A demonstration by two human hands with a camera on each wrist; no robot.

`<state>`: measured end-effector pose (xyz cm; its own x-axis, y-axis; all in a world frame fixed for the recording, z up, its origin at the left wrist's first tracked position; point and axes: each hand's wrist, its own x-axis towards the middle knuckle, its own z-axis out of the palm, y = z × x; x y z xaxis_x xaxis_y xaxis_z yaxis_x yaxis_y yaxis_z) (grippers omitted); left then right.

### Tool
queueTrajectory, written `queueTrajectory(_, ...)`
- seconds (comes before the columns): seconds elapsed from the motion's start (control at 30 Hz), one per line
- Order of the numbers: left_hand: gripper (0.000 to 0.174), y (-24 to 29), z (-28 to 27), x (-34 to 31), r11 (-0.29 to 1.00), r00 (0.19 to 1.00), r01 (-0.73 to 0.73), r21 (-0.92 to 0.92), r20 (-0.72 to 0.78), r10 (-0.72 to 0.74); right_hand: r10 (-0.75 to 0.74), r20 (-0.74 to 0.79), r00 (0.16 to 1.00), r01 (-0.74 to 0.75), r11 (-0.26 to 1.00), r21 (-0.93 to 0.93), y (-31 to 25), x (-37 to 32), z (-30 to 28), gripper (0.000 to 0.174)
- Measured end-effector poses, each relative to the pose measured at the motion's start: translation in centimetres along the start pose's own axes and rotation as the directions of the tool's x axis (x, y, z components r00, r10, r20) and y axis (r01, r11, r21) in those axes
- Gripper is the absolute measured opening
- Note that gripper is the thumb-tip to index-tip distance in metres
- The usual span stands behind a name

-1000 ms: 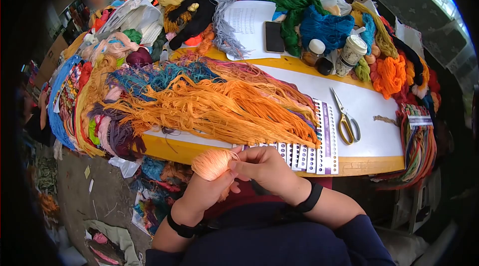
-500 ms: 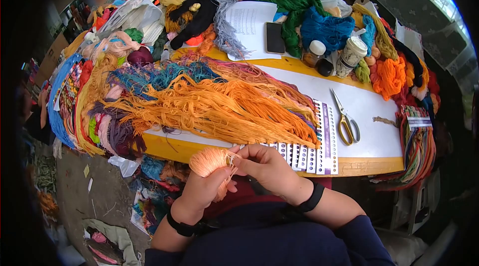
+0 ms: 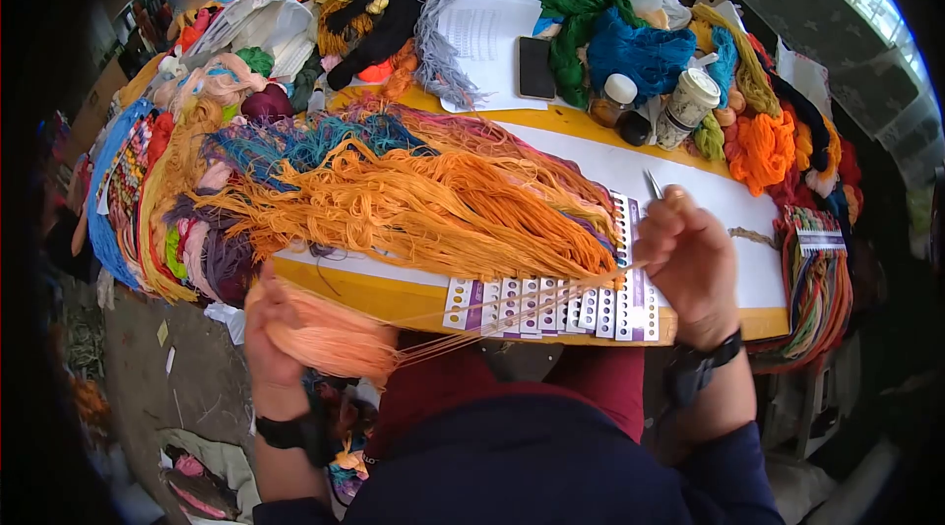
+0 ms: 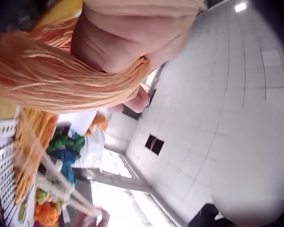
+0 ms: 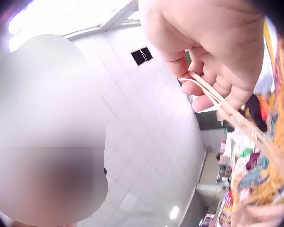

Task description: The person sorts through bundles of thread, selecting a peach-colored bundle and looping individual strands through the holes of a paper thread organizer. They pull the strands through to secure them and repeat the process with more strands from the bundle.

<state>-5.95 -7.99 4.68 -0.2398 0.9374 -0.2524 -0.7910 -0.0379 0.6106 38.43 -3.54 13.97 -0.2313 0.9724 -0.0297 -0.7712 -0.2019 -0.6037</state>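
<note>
A peach skein of thread (image 3: 340, 333) hangs from my left hand (image 3: 274, 338), at the table's front left edge. In the left wrist view the skein (image 4: 61, 80) bends around the thumb side of the hand, with fingertips showing beneath it. Several peach strands (image 3: 512, 313) run taut from the skein across to my right hand (image 3: 689, 264), raised over the right part of the table. The right wrist view shows the strands (image 5: 220, 100) pinched at the thumb and fingers. Under the strands lie white hole-punched cards (image 3: 541, 307) and a long bundle of orange thread (image 3: 413, 210).
Scissors (image 3: 654, 185) lie mostly hidden behind my right hand. Farther back are a black phone (image 3: 536, 67), a printed sheet (image 3: 487, 38), a white-lidded jar (image 3: 618, 97) and a patterned cup (image 3: 689, 107). Blue skeins (image 3: 640, 58) and other coloured threads heap around the table's edges.
My hands, close together at the skein before, have moved wide apart. The left has gone left with the skein, and the right has swung right and up, drawing strands out between them.
</note>
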Motion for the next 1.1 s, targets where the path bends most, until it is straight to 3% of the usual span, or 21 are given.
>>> queueTrajectory(0.03,0.055,1.5,-2.4,0.7,0.990,0.999,0.028,-0.138,-0.033,-0.033,-0.064,-0.130,0.989,0.045,0.989,-0.142,-1.7,-0.1,-1.1,0.018)
queueTrajectory(0.07,0.055,2.9,-4.6,1.1,0.990,0.999,0.031,-0.141,-0.035,-0.037,-0.071,-0.141,0.988,0.037,0.972,-0.233,-3.8,-0.1,-3.6,0.020)
queueTrajectory(0.13,0.057,4.9,-7.8,1.7,0.993,0.988,-0.119,-0.009,-0.106,0.117,-0.277,-0.311,0.909,0.113,0.883,-0.455,-8.2,-0.7,-6.6,0.023)
queueTrajectory(0.17,0.057,5.4,-8.3,1.4,0.994,0.988,-0.112,-0.011,-0.108,0.111,-0.461,-0.395,0.795,0.154,0.782,-0.604,-10.5,-1.3,-7.1,0.023)
queueTrajectory(0.2,0.056,6.1,-8.4,0.9,0.985,0.975,-0.154,0.081,-0.148,0.164,-0.594,-0.349,0.724,0.162,0.639,-0.752,-13.4,-2.3,-8.1,0.010)
queueTrajectory(0.23,0.056,6.6,-8.3,0.6,0.966,0.958,-0.190,0.173,-0.182,0.221,-0.748,-0.227,0.623,0.284,0.487,-0.826,-14.7,-3.1,-7.3,0.006)
queueTrajectory(0.27,0.056,6.4,-7.5,0.4,0.968,0.959,-0.185,0.172,-0.184,0.216,-0.889,-0.239,0.390,0.253,0.353,-0.901,-12.8,-3.1,-2.0,0.012)
queueTrajectory(0.33,0.053,4.7,-5.1,-0.1,0.991,0.994,-0.019,0.136,-0.106,0.034,-0.909,-0.149,0.389,0.193,0.238,-0.952,-12.4,-3.2,0.1,0.020)
queueTrajectory(0.4,0.048,1.8,-3.5,0.8,0.969,0.979,0.200,0.148,0.008,-0.203,-0.851,-0.054,0.522,0.141,0.148,-0.979,-8.9,-1.2,-1.1,0.018)
queueTrajectory(0.43,0.047,0.0,-2.4,1.0,0.941,0.948,0.302,0.150,0.053,-0.313,-0.621,-0.061,0.781,-0.023,0.069,-0.997,-5.7,-0.5,0.5,0.016)
queueTrajectory(0.47,0.047,-1.8,0.0,1.1,0.898,0.918,0.384,0.213,0.016,-0.397,-0.332,0.031,0.943,0.030,-0.010,-1.000,-2.2,1.4,-1.0,0.017)
queueTrajectory(0.5,0.047,-3.5,2.4,1.1,0.844,0.881,0.461,0.272,-0.027,-0.472,-0.110,0.018,0.994,0.028,0.087,-0.996,2.1,2.1,-2.1,0.017)
queueTrajectory(0.53,0.046,-4.9,3.7,1.2,0.812,0.853,0.495,0.310,0.002,-0.521,0.009,0.051,0.999,0.051,-0.051,-0.997,6.0,3.0,-1.6,0.015)
queueTrajectory(0.57,0.045,-6.1,4.6,1.5,0.776,0.822,0.525,0.349,0.029,-0.569,0.099,0.150,0.984,0.153,-0.019,-0.988,9.2,3.5,-1.6,0.014)
queueTrajectory(0.6,0.045,-7.1,5.3,1.6,0.779,0.825,0.523,0.346,0.026,-0.565,0.169,0.073,0.983,0.092,-0.105,-0.990,11.7,3.9,-1.3,0.016)
queueTrajectory(0.67,0.044,-8.7,6.2,1.6,0.711,0.814,0.423,0.561,0.111,-0.571,0.192,0.104,0.976,0.128,-0.120,-0.984,15.4,5.1,-2.6,0.018)
queueTrajectory(0.73,0.045,-9.4,6.8,1.3,0.697,0.813,0.418,0.583,0.103,-0.573,0.139,0.013,0.990,0.048,-0.250,-0.967,16.3,6.3,-2.8,0.019)
queueTrajectory(0.87,0.044,-9.9,6.6,1.5,0.652,0.839,0.401,0.644,0.029,-0.544,0.026,0.039,0.999,0.041,-0.100,-0.994,15.6,6.9,-3.0,0.022)
queueTrajectory(0.97,0.042,-10.1,7.0,2.0,0.620,0.838,0.417,0.664,-0.017,-0.545,0.128,-0.036,0.991,-0.034,-0.025,-0.999,16.4,6.4,-3.1,0.023)
queueTrajectory(1.03,0.040,-10.5,7.3,2.4,0.596,0.828,0.428,0.680,-0.031,-0.559,0.309,-0.191,0.932,-0.209,0.027,-0.977,16.7,6.8,-3.1,0.024)
queueTrajectory(1.1,0.037,-11.3,7.1,2.7,0.571,0.821,0.438,0.695,-0.049,-0.569,0.324,-0.227,0.918,-0.258,0.054,-0.965,16.8,7.1,-3.1,0.025)
